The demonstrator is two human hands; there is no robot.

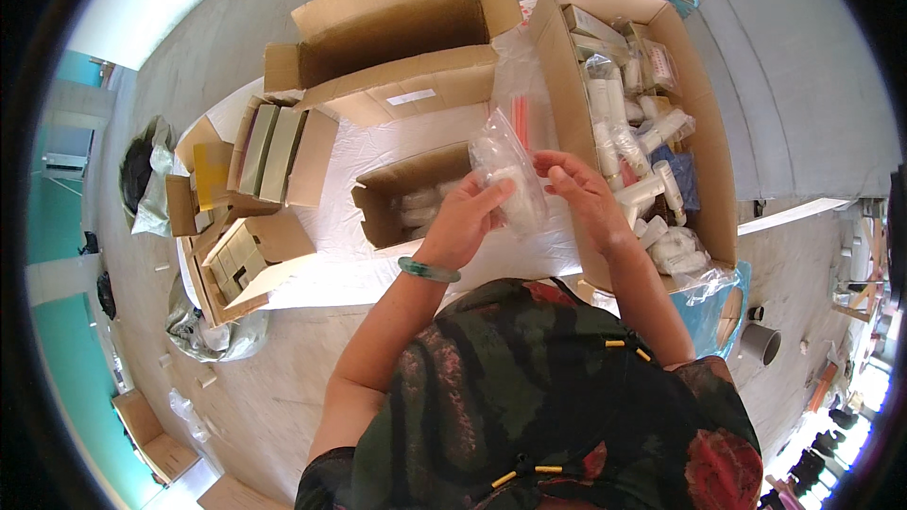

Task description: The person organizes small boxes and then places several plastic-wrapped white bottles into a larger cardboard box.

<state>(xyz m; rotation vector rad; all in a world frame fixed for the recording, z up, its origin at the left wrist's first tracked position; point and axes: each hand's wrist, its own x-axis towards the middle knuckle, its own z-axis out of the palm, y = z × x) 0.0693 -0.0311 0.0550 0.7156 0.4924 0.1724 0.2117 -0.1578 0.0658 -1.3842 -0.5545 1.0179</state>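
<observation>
My left hand [465,220], with a green bangle at the wrist, pinches a clear plastic bag [511,165] with something white in its lower part. What the white content is cannot be made out. Just right of the bag is my right hand [584,196], its fingers loosely bent and apart, with nothing seen in them. Below and left of the bag stands a small open cardboard box [370,217] with several white wrapped pieces inside. Behind the bag, red strips [520,121] show on the white-covered table [345,269].
A large carton [723,189] at right holds many white tubes, bottles and bagged pieces. An open cardboard box [402,85] stands at the far side. At left are a box of flat slabs [274,153] and a box of small cartons [236,260]. A grey bin [760,345] stands on the floor.
</observation>
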